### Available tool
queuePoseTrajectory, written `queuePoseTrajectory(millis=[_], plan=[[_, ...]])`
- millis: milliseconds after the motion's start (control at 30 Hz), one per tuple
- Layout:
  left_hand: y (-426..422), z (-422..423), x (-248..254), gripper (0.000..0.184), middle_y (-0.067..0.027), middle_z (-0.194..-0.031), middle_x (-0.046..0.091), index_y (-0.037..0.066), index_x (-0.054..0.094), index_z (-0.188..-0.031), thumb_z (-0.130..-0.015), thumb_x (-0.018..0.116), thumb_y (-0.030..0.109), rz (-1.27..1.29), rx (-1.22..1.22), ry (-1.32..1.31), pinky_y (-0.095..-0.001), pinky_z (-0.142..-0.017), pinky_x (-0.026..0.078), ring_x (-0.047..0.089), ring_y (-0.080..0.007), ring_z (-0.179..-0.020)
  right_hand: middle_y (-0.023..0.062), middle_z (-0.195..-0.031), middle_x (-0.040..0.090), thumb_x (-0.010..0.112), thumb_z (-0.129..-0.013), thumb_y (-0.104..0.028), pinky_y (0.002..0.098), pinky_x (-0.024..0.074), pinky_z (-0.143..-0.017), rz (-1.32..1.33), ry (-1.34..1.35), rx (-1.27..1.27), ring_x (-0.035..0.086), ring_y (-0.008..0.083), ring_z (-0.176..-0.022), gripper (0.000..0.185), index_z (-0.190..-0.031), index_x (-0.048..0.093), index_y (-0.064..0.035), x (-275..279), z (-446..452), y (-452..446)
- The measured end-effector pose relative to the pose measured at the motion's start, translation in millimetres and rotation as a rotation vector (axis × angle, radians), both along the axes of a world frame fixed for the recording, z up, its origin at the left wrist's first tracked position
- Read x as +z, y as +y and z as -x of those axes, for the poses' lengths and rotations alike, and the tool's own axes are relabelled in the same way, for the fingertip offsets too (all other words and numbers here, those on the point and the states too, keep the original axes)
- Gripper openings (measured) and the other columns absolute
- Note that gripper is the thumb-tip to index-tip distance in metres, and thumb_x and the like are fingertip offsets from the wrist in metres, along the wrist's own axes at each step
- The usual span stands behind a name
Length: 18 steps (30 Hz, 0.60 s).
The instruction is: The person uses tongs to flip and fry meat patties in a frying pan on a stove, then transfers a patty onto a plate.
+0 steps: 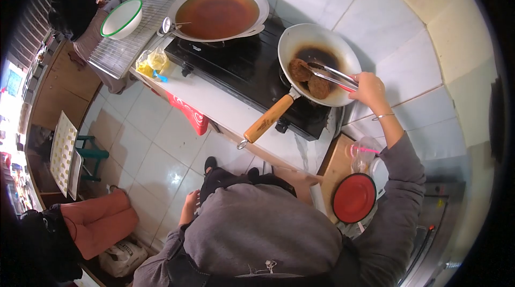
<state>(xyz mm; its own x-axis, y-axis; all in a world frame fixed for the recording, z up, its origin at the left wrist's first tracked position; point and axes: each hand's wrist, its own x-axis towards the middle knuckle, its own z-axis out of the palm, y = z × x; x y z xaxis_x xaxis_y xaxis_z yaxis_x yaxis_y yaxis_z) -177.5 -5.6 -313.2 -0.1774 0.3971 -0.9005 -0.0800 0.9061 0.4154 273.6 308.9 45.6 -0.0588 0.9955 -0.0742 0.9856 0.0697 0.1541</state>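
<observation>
My right hand point(369, 92) is closed around the handles of metal tongs point(333, 77) with a red part near the grip. The tongs' tips reach into a white frying pan point(343, 53) on the stove, at a round brown patty point(299, 70). A second patty point(318, 87) lies beside it, below the tongs. Dark oil or residue coats the pan's middle. The pan's wooden handle point(272, 117) points toward me, untouched. My left hand point(190, 206) hangs low by my leg, away from the stove; its fingers are mostly hidden.
A wide wok of reddish-brown liquid point(220, 13) with a dial thermometer point(167, 23) shares the black stove point(225, 64). A wire rack point(120, 48) holds a green-rimmed bowl point(122, 19). Red plate point(354, 198) at right. A person point(80, 8) stands far left; a filled tray point(63, 150) is lower left.
</observation>
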Motion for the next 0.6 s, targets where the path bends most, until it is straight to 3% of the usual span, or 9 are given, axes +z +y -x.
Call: queuePoseTrajectory(millis=[167,267,367,600], plan=[[-13.6,3.7,-14.2,0.037,-0.0069,-0.099,0.051,0.008,0.047,-0.108,-0.078,0.048,0.03,-0.032,-0.072,-0.031,-0.0391,-0.075,0.037,0.049,-0.0212,-0.089,0.0111,-0.078,0.059,0.072,-0.048,-0.019,0.0349,0.0452,-0.067,-0.083,-0.042,0.01,0.056,0.0265,-0.077,0.043,-0.089,0.062,-0.0102,23.9,-9.0,-26.1],[-13.7,6.7,-17.3,0.039,-0.0079,-0.102,0.051,0.007,0.046,-0.109,-0.079,0.049,0.03,-0.048,-0.116,-0.045,-0.0391,-0.076,0.037,0.048,-0.0226,-0.092,0.01,-0.077,0.057,0.072,-0.047,-0.017,0.0357,0.0452,-0.065,0.052,-0.067,0.013,0.056,0.0268,-0.075,0.045,-0.09,0.062,-0.0104,36.0,-10.1,-45.2],[-4.1,7.9,-22.2,0.041,-0.0088,-0.104,0.05,0.006,0.045,-0.111,-0.079,0.049,0.031,-0.033,-0.113,-0.047,-0.039,-0.078,0.037,0.048,-0.024,-0.094,0.0088,-0.076,0.056,0.073,-0.046,-0.014,0.0362,0.0454,-0.065,0.007,-0.088,0.058,0.056,0.0263,-0.074,0.046,-0.091,0.062,-0.0116,24.4,-16.7,-50.2],[16.2,9.1,-18.6,0.038,-0.0055,-0.098,0.051,0.008,0.045,-0.109,-0.079,0.048,0.03,-0.109,-0.189,-0.002,-0.0379,-0.076,0.037,0.048,-0.0202,-0.091,0.0083,-0.078,0.057,0.069,-0.052,-0.01,0.0349,0.0465,-0.064,-0.073,-0.18,0.044,0.057,0.0241,-0.075,0.037,-0.088,0.062,-0.0126,22.2,-21.4,-49.8]])
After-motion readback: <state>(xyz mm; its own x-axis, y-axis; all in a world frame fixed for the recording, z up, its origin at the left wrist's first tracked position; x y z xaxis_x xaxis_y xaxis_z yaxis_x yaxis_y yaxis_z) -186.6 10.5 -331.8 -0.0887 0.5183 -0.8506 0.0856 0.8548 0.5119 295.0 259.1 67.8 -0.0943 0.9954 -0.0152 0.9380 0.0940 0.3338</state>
